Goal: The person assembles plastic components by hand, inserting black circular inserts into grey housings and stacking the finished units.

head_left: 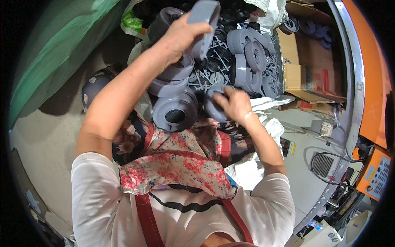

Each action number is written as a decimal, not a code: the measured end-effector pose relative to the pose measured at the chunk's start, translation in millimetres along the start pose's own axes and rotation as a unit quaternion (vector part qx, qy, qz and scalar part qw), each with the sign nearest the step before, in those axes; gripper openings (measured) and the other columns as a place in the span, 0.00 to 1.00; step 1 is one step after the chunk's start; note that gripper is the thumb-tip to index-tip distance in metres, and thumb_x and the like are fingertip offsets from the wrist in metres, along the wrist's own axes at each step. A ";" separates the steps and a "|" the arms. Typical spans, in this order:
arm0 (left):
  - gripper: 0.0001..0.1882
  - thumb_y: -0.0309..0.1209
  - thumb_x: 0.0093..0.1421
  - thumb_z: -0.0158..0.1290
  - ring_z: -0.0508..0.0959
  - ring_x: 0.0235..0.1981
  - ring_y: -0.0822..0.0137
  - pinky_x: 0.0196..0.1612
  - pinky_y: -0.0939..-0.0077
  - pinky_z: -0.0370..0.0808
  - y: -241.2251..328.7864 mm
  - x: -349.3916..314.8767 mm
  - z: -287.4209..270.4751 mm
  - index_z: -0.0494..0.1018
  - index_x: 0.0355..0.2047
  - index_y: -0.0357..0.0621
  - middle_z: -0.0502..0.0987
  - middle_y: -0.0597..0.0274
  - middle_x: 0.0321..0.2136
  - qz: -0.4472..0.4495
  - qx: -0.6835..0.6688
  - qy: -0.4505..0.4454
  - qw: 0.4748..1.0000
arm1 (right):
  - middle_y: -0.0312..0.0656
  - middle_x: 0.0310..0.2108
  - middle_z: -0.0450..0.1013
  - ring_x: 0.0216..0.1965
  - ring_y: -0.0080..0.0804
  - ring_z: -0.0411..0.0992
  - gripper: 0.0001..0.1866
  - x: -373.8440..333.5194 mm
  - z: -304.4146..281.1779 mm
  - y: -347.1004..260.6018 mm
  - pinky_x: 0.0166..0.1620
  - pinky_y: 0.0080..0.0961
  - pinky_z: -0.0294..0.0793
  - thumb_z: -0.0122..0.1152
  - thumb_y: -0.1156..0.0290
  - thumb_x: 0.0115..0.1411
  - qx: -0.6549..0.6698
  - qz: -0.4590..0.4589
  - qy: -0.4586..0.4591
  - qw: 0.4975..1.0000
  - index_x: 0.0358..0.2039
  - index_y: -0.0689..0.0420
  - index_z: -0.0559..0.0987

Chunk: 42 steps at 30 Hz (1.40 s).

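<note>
Rounded plastic piece (205,40) in left fingers (200,28)

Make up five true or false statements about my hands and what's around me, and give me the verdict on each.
1. The left hand holds up a gray plastic part. True.
2. The right hand rests on the cardboard. False: it is at a round gray part.
3. A green sheet is at the upper left. True.
4. The apron is plain blue. False: it has a floral print.
5. An orange control panel is at the right. True.
</note>
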State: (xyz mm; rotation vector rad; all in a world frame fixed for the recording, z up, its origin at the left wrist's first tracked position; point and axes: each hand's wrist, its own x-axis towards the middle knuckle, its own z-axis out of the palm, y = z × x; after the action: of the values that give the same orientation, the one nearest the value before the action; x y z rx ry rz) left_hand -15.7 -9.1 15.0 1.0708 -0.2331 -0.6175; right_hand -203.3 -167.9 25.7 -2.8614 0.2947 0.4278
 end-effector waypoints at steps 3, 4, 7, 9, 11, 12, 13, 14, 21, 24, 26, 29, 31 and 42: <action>0.10 0.35 0.51 0.53 0.71 0.29 0.75 0.34 0.79 0.69 4.3 8.7 -11.6 0.72 0.28 0.42 0.73 0.66 0.24 0.028 0.011 0.011 0.999 | 0.57 0.36 0.72 0.40 0.52 0.70 0.20 68.4 15.7 5.5 0.44 0.40 0.69 0.60 0.60 0.50 0.052 0.009 0.087 0.995 0.38 0.62 0.74; 0.10 0.36 0.52 0.53 0.71 0.29 0.76 0.34 0.80 0.68 4.1 12.0 -11.7 0.72 0.27 0.42 0.73 0.66 0.23 0.034 0.016 0.006 0.999 | 0.56 0.40 0.70 0.44 0.51 0.68 0.20 87.5 29.3 11.1 0.46 0.39 0.68 0.60 0.61 0.50 0.046 -0.027 0.107 0.993 0.38 0.62 0.74; 0.13 0.39 0.54 0.51 0.71 0.26 0.75 0.34 0.79 0.68 3.8 15.4 -6.7 0.73 0.24 0.41 0.73 0.66 0.23 0.001 -0.046 0.033 0.998 | 0.52 0.47 0.67 0.50 0.49 0.63 0.18 140.9 85.7 38.5 0.52 0.36 0.64 0.60 0.62 0.50 -0.025 -0.120 0.065 0.990 0.38 0.61 0.75; 0.14 0.40 0.55 0.49 0.72 0.26 0.73 0.34 0.79 0.68 1.7 14.0 -9.0 0.72 0.24 0.40 0.74 0.64 0.23 0.007 -0.079 0.064 0.995 | 0.50 0.39 0.71 0.43 0.48 0.68 0.11 150.8 96.4 39.1 0.46 0.38 0.68 0.58 0.65 0.52 -0.081 -0.113 0.011 0.990 0.31 0.60 0.77; 0.16 0.41 0.54 0.51 0.73 0.25 0.73 0.33 0.79 0.69 -7.1 20.3 -19.0 0.72 0.23 0.40 0.74 0.64 0.21 0.030 -0.091 0.068 0.993 | 0.49 0.32 0.72 0.37 0.49 0.69 0.09 147.0 88.8 38.6 0.42 0.39 0.70 0.57 0.67 0.52 -0.038 -0.109 0.107 0.988 0.26 0.60 0.77; 0.16 0.42 0.53 0.52 0.73 0.24 0.73 0.32 0.79 0.69 -6.0 18.0 -17.0 0.72 0.23 0.39 0.74 0.64 0.21 0.035 -0.040 0.066 0.996 | 0.50 0.28 0.72 0.36 0.48 0.70 0.08 137.1 78.9 36.0 0.41 0.39 0.69 0.58 0.69 0.51 0.037 -0.085 0.195 0.976 0.23 0.61 0.77; 0.17 0.43 0.53 0.53 0.72 0.24 0.73 0.32 0.79 0.70 1.4 11.7 -12.6 0.72 0.23 0.39 0.73 0.64 0.21 0.039 0.012 0.062 0.997 | 0.50 0.27 0.72 0.36 0.47 0.70 0.07 127.7 63.7 32.8 0.40 0.37 0.69 0.59 0.71 0.50 0.127 -0.043 0.248 0.959 0.23 0.62 0.76; 0.18 0.44 0.52 0.54 0.72 0.23 0.73 0.31 0.79 0.70 5.0 9.5 -9.7 0.72 0.22 0.39 0.73 0.65 0.20 0.046 0.063 0.056 0.995 | 0.50 0.28 0.72 0.35 0.46 0.70 0.05 116.3 43.5 25.1 0.39 0.34 0.70 0.60 0.75 0.49 0.177 -0.075 0.319 0.928 0.23 0.62 0.75; 0.16 0.38 0.55 0.54 0.74 0.31 0.74 0.35 0.77 0.75 -10.7 -5.6 -2.7 0.70 0.37 0.39 0.73 0.66 0.29 -0.101 -0.110 -0.095 0.984 | 0.58 0.47 0.68 0.57 0.47 0.60 0.11 74.7 -37.1 -19.0 0.49 0.31 0.67 0.66 0.73 0.44 0.261 -0.151 0.196 0.933 0.28 0.62 0.77; 0.19 0.40 0.54 0.55 0.75 0.32 0.72 0.34 0.78 0.75 -11.5 -12.2 1.6 0.72 0.40 0.38 0.75 0.61 0.33 -0.127 -0.103 -0.110 0.980 | 0.55 0.42 0.69 0.45 0.44 0.68 0.37 71.6 -54.8 -32.5 0.48 0.30 0.68 0.70 0.66 0.37 0.278 -0.093 0.176 0.940 0.50 0.58 0.67; 0.21 0.40 0.55 0.54 0.76 0.34 0.71 0.35 0.77 0.76 -12.0 -15.3 2.5 0.71 0.43 0.37 0.75 0.60 0.35 -0.145 -0.100 -0.127 0.976 | 0.53 0.42 0.67 0.44 0.45 0.67 0.40 71.8 -57.1 -28.2 0.48 0.31 0.67 0.70 0.66 0.36 0.189 -0.153 0.164 0.956 0.52 0.57 0.65; 0.22 0.41 0.55 0.54 0.76 0.34 0.71 0.35 0.77 0.76 -10.1 -16.4 0.4 0.70 0.43 0.36 0.75 0.60 0.36 -0.160 -0.127 -0.139 0.969 | 0.52 0.44 0.61 0.47 0.50 0.60 0.37 67.2 -56.9 -29.1 0.50 0.34 0.65 0.69 0.69 0.35 0.042 -0.237 0.155 0.958 0.49 0.58 0.66; 0.23 0.41 0.55 0.53 0.77 0.35 0.71 0.35 0.76 0.77 -9.4 -16.0 -1.9 0.70 0.44 0.35 0.75 0.58 0.38 -0.173 -0.111 -0.152 0.967 | 0.51 0.45 0.61 0.48 0.50 0.60 0.36 62.8 -62.5 -29.5 0.49 0.35 0.66 0.68 0.70 0.35 -0.002 -0.308 0.154 0.939 0.48 0.58 0.66; 0.21 0.39 0.57 0.52 0.73 0.39 0.72 0.42 0.75 0.74 -15.3 -19.3 4.7 0.68 0.46 0.36 0.73 0.60 0.39 -0.106 -0.095 -0.177 0.974 | 0.45 0.31 0.72 0.32 0.29 0.72 0.32 65.9 -49.4 -30.7 0.34 0.24 0.75 0.68 0.60 0.46 0.368 -0.007 0.131 0.921 0.45 0.70 0.69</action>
State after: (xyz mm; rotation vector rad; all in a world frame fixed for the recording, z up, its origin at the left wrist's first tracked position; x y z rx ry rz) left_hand -39.0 -6.6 6.0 0.8008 -0.3648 -1.0057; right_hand -121.4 -162.0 57.3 -2.1631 0.3831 -0.0769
